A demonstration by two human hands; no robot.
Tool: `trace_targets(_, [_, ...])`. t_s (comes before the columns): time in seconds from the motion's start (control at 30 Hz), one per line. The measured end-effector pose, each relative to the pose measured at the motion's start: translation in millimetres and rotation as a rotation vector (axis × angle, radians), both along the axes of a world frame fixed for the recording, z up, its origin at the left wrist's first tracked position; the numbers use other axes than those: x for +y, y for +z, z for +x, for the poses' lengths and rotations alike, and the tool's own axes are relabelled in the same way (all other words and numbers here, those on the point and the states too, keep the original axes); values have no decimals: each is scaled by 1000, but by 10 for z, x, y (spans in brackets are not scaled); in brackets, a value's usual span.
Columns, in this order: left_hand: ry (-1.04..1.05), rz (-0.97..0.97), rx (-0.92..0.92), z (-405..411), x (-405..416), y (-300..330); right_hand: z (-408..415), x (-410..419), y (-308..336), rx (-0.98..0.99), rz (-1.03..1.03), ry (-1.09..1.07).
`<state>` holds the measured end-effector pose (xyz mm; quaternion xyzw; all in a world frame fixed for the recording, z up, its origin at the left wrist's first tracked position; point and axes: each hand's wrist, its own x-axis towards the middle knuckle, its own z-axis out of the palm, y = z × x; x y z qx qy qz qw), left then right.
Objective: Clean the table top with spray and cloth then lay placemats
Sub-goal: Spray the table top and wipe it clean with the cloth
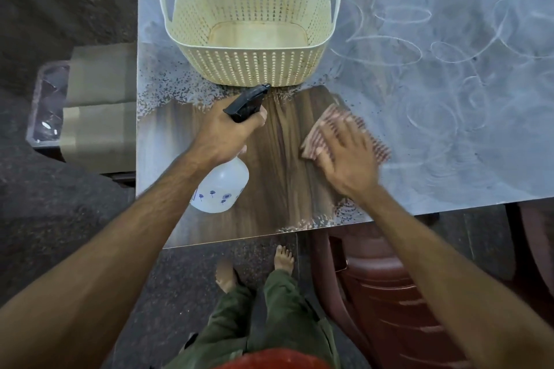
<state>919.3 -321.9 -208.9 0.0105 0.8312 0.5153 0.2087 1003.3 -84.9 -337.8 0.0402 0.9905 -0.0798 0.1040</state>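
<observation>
With the left hand [230, 129] gripping the translucent white spray bottle with black trigger head [223, 186] and the right hand [347, 156] pressing flat fingers on the pink striped cloth [326, 123], wiping the wood-grain desk [278, 183] could likely bump the cream perforated plastic basket [248, 24] or leave residue hidden beneath it.

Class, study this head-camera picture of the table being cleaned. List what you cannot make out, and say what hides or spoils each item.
- Spray bottle: the head view hides its neck and trigger under the left hand.
- Cloth: part covered by the right hand, which is motion-blurred, so finger positions are unclear.
- Table top: cut off at the top and right edges.
- Table surface under the basket: hidden by it.
- Bottle's printed marks: too small to read.
</observation>
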Motion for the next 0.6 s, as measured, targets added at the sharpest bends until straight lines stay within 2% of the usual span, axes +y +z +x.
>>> trace_targets(0.1, [5,-14,1,41,70,-36,-465,315,5,32,-14,-188])
trace_targets(0.23, [-2,-24,18,112,139,-47,-747,1,11,52,-26,-128])
trace_targets(0.4, [-3,-32,32,180,247,-4,177,-703,-25,87,-90,142])
trace_targets(0.47, [-8,-29,39,213,282,20,605,-729,-19,58,-115,222])
trace_targets(0.53, [-11,-31,30,240,283,29,805,-493,-25,1,-83,226])
trace_targets(0.6, [-10,-19,22,270,273,40,813,-159,-34,-5,-13,142])
